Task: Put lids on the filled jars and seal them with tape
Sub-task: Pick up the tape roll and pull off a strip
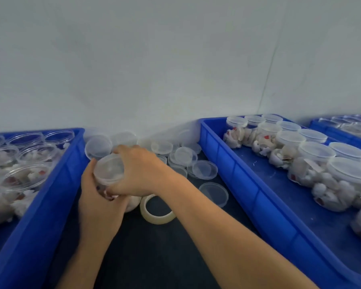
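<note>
Between two blue trays (225, 157), hands (121, 180) gripping one lidded jar (109, 170)

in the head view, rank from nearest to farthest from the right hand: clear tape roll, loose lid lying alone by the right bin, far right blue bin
From the right hand:
1. Clear tape roll, just below it.
2. Lone clear round lid, to its right on the dark table.
3. Far right blue plastic bin, at the back right corner.
</note>
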